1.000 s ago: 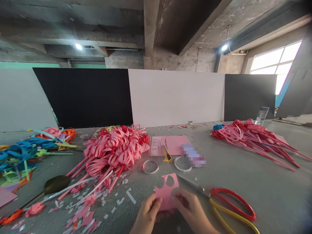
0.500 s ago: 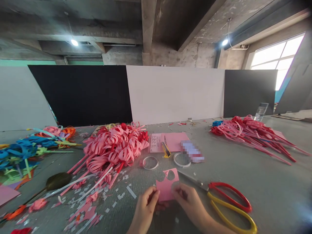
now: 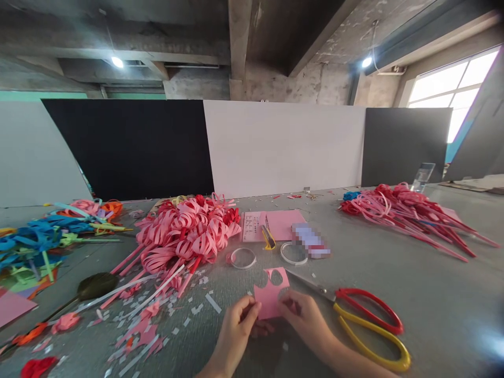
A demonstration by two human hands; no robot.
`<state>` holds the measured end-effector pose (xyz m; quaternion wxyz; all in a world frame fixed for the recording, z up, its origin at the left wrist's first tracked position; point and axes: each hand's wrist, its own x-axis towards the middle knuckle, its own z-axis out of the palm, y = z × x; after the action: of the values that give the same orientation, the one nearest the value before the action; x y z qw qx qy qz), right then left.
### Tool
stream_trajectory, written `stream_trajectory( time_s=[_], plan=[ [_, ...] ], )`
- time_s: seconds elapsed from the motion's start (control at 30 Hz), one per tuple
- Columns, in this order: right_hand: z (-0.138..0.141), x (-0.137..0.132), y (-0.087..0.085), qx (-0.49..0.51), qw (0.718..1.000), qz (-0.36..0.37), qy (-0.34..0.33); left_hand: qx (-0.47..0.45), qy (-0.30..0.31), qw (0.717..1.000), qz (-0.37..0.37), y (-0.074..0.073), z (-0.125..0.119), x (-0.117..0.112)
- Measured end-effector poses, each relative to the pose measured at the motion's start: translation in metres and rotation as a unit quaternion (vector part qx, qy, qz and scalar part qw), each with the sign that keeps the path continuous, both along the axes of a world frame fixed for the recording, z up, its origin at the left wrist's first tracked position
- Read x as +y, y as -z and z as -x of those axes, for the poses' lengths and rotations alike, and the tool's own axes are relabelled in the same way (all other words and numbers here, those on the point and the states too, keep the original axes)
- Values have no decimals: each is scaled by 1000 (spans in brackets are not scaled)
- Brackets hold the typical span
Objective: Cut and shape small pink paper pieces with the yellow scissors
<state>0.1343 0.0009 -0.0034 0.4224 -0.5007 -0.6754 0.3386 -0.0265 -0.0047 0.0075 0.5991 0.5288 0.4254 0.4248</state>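
Between my hands is a small piece of pink paper (image 3: 270,300) with a round hole near its top and curved bites cut from its edges. My left hand (image 3: 239,321) pinches its left edge between thumb and fingers. At the right edge, my right hand (image 3: 301,314) pinches the same sheet. Large scissors (image 3: 326,294) with one red and one yellow handle lie just right of my right hand, their blades pointing toward the paper. Two rolls of clear tape, a left one (image 3: 242,258) and a right one (image 3: 293,254), lie beyond the paper.
A yellow utility knife (image 3: 268,239) rests on pink sheets (image 3: 289,226), beside a blurred-out item (image 3: 310,240). Looped pink paper flowers (image 3: 189,231) are heaped at left, with more pink strips (image 3: 409,215) at right. Paper scraps (image 3: 145,333) litter the table's left. A clear glass (image 3: 423,177) stands far right.
Both hands still hold the pink paper, which has shifted very slightly. The whole view has moved a little; the things on the table keep their places.
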Motion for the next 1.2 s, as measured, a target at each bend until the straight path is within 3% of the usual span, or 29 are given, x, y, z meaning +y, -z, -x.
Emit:
stream_trajectory(
  time_s=[0.07, 0.23, 0.4, 0.57, 0.8, 1.0, 1.2],
  plan=[
    [-1, -3, -1, 24, 1000, -11, 10, 6, 0, 1000, -1, 1, 0, 0],
    [-9, -12, -12, 107, 985, -73, 114, 17, -26, 999, -12, 2, 1, 2],
    [-9, -16, -23, 109, 988, -94, 59, 13, -44, 999, -7, 5, 1, 4],
    [0, -26, -28, 20, 996, -90, 1, 35, -45, 998, -31, 14, 3, 6],
    [0, -35, -43, -86, 978, -188, -35, 16, -27, 1000, 0, 6, -1, 4],
    [-5, -27, -53, -68, 982, -154, -87, 30, -30, 999, -7, 2, -1, 2],
    [-8, -5, -41, -32, 996, -82, -24, 23, -27, 999, -9, 0, -1, 1]
  ],
)
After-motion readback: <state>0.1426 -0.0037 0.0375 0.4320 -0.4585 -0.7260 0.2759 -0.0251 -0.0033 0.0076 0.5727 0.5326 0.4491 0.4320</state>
